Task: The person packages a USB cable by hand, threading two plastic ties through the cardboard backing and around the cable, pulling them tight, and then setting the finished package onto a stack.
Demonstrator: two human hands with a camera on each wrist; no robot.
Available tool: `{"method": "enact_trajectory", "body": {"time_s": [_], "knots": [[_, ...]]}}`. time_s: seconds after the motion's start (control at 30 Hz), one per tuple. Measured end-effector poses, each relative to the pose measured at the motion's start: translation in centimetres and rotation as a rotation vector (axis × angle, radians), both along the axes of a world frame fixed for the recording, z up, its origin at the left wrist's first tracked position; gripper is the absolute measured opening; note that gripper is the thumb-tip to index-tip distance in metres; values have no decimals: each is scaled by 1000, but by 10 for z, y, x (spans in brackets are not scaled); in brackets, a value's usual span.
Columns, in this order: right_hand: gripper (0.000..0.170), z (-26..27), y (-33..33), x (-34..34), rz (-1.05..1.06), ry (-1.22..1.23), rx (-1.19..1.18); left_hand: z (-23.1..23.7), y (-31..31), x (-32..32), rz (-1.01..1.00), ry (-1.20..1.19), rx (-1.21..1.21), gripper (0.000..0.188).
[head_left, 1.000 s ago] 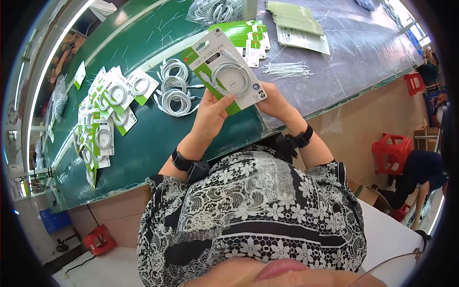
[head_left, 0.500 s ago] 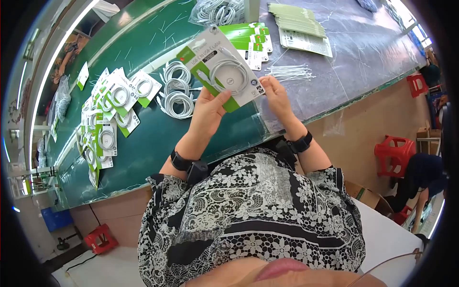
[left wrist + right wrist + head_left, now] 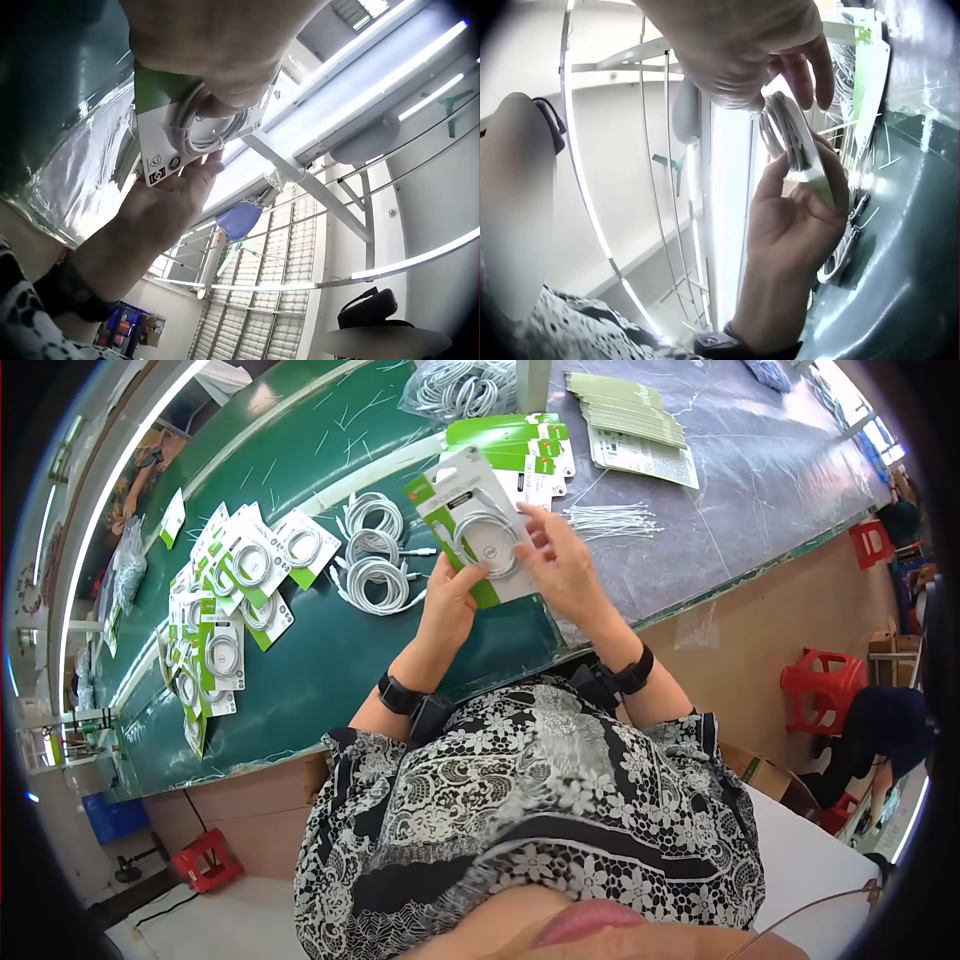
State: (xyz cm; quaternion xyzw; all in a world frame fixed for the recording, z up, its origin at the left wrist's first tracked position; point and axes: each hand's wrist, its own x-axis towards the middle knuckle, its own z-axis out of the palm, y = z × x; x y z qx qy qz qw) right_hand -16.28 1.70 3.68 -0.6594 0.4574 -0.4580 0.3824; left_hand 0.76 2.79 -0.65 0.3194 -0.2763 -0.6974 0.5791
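A white and green blister card [image 3: 505,585] with a coiled white cable [image 3: 487,543] on its front is held up over the table. My left hand [image 3: 447,603] grips its lower left part, thumb lying on the front beside the coil. My right hand [image 3: 570,572] is at the card's right edge, thumb tip at the coil and the other fingers apart near the edge. In the right wrist view the card [image 3: 819,184] stands nearly edge-on in the left hand [image 3: 784,232], below the right hand's spread fingers. The left wrist view shows the coil [image 3: 196,131] facing that camera.
Packed cable cards [image 3: 225,595] lie in a pile at the left. Loose coiled cables [image 3: 375,575] lie nearer the middle. Green cards [image 3: 500,435], a bundle of white ties [image 3: 612,520], a stack of cards [image 3: 630,415] and a bag of cables [image 3: 460,388] lie toward the back.
The card has come lower and slightly right, tilting more upright. My right hand has moved from the card's lower right corner up along its edge, its thumb now at the coil.
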Motion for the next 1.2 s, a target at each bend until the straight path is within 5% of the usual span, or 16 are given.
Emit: {"method": "enact_trajectory", "body": {"time_s": [0.13,0.27,0.4,0.5,0.53,0.63,0.83,0.93,1.2], "knots": [[45,-4,-37,-18,197,-393,255,4,1,6,-184,-90,55,43],[52,-11,-35,-7,157,-365,256,0,0,3,-108,-117,18,41],[59,-37,-34,-3,176,-384,338,-9,1,7,52,-453,-82,42],[59,-55,-32,-4,79,-268,296,7,0,12,650,-1503,-823,42],[60,-60,-31,-3,27,-213,275,7,2,9,651,-1501,-819,42],[59,-71,-25,1,-15,-134,256,3,21,-10,20,-1546,-656,34],[62,-91,-23,3,45,-95,255,-18,14,-21,5,-1675,-560,28],[64,-71,-32,-6,82,195,296,-31,6,-20,73,-1672,-673,31],[65,-66,-48,-23,371,-99,285,-28,2,-18,64,-1632,-774,27]]}}
